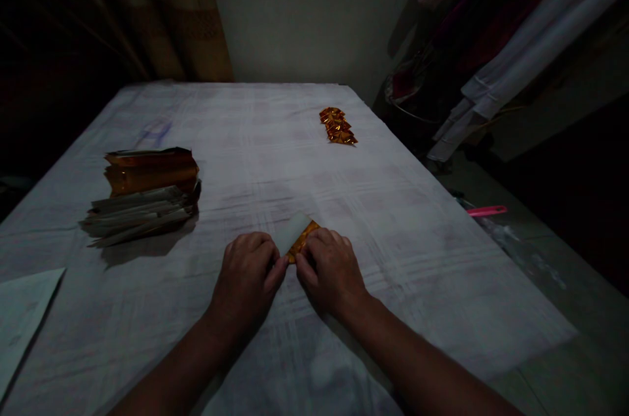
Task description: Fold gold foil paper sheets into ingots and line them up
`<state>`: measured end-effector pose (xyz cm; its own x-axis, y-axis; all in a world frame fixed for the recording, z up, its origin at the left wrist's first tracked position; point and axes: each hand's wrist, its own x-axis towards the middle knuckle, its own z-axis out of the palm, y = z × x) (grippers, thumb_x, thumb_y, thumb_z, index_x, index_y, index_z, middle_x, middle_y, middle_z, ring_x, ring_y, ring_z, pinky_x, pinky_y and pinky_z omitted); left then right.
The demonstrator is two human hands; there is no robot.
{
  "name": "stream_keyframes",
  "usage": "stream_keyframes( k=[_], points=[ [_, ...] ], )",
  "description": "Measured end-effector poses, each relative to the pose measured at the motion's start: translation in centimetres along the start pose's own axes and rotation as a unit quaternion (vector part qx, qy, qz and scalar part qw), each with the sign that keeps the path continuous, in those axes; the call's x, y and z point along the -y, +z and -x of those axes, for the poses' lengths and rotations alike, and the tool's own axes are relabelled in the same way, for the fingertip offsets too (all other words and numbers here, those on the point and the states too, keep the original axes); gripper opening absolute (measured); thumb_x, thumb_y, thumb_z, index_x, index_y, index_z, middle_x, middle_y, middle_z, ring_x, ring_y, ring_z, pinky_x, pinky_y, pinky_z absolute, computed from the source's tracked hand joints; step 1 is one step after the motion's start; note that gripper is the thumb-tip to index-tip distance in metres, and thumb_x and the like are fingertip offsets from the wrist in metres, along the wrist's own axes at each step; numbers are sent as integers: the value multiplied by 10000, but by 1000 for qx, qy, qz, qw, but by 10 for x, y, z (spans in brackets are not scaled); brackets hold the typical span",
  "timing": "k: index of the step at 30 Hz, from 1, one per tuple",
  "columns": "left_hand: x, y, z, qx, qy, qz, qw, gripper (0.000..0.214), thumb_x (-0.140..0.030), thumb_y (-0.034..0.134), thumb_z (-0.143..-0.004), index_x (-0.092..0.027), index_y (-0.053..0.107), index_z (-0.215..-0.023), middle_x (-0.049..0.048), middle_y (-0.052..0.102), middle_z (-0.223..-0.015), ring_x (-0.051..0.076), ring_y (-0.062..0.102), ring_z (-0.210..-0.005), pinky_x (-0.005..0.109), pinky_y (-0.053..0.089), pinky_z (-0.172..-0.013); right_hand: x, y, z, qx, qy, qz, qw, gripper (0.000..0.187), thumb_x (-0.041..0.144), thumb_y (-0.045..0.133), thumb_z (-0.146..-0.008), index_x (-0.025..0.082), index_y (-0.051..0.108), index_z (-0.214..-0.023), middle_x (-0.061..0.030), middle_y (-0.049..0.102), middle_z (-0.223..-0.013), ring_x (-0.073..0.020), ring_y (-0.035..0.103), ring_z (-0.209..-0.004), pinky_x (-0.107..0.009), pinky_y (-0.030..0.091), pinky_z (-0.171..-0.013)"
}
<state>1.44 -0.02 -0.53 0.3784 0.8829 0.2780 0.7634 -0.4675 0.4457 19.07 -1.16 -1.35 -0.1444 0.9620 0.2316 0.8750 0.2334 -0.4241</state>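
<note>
Between my hands a small sheet of gold foil paper (295, 233) lies at a slant on the cloth, its pale back up and a strip along the near right side folded over to show gold. My left hand (249, 268) pinches its near left corner, fingers curled. On the gold strip, my right hand (332, 266) is closed with thumb and fingers on the paper. To the left stands a loose stack of gold foil paper (152, 196), fanned and partly folded. Farther back on the right lies a row of folded gold foil pieces (338, 126), overlapping one another.
A pale checked cloth (255, 160) covers the table. A white sheet (24, 311) lies at the left edge. Beyond the right edge are hanging clothes (521, 56), a pink handle (486, 211) and clear plastic (528, 252) by the floor. A curtain (181, 16) hangs behind.
</note>
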Motion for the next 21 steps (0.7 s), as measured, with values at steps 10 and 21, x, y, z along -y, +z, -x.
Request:
stream_keyframes(
  k=[10, 21],
  points=[
    [0, 0, -2, 27, -37, -7, 999, 180, -299, 581, -928, -223, 500, -787, 20, 563, -839, 236, 512, -846, 400, 397, -788, -1, 1, 1, -14, -10, -26, 1000, 72, 207, 605, -900, 229, 537, -892, -45, 640, -925, -236, 569, -904, -364, 364, -774],
    [11, 3, -3, 29, -29, 2, 999, 119, -260, 587, -907, -231, 508, -823, 9, 567, -843, 232, 519, -842, 383, 402, -776, -15, -7, -8, 50, -16, -86, 995, 180, 163, 716, -830, 227, 553, -873, -5, 625, -906, -191, 566, -858, -324, 391, -757]
  ],
)
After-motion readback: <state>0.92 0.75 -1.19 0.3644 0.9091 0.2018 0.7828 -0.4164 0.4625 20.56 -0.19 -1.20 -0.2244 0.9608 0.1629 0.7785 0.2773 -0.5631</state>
